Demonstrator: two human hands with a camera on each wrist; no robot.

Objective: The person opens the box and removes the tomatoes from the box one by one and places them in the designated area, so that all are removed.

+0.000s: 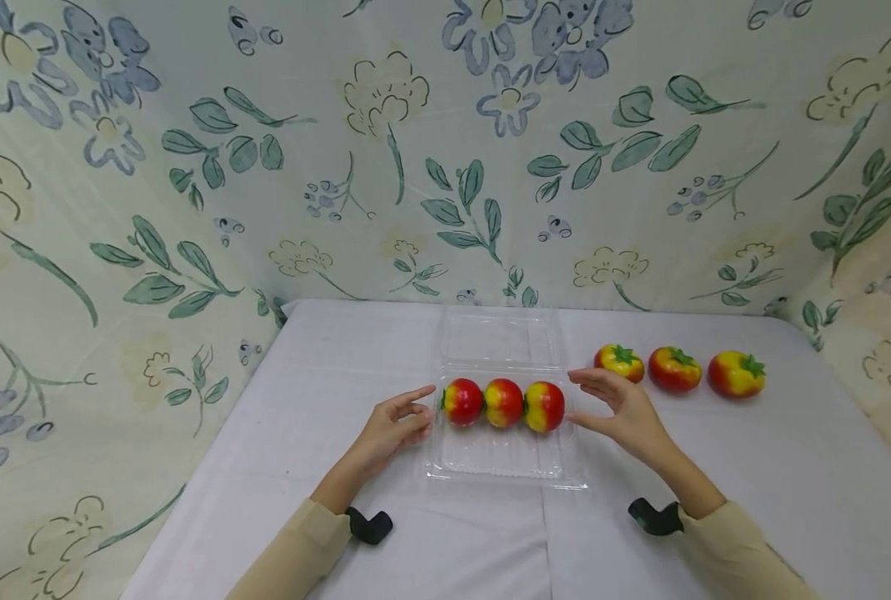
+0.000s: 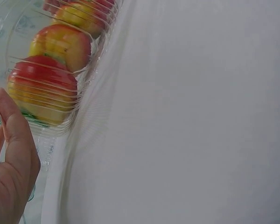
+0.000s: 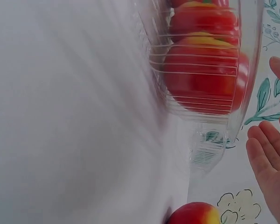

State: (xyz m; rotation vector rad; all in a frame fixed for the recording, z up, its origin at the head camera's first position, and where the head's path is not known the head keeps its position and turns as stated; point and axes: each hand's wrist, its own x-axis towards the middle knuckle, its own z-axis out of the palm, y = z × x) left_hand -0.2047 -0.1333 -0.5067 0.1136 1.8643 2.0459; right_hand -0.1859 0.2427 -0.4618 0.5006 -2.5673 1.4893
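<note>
A clear plastic clamshell box lies on the table with its lid folded back. Three shiny red-and-yellow fruits with green leafy tops sit in a row inside it: a left fruit, a middle fruit and a right fruit. My left hand is at the box's left side, fingertips right at the rim, the index finger extended. On the other side my right hand has its fingers and thumb spread beside the right rim, holding nothing; the right wrist view shows those fingers apart from the box.
Three more such fruits stand at the back right: a near one partly behind my right hand, a middle one and a far-right one. White cloth covers the table. A floral curtain rises behind it.
</note>
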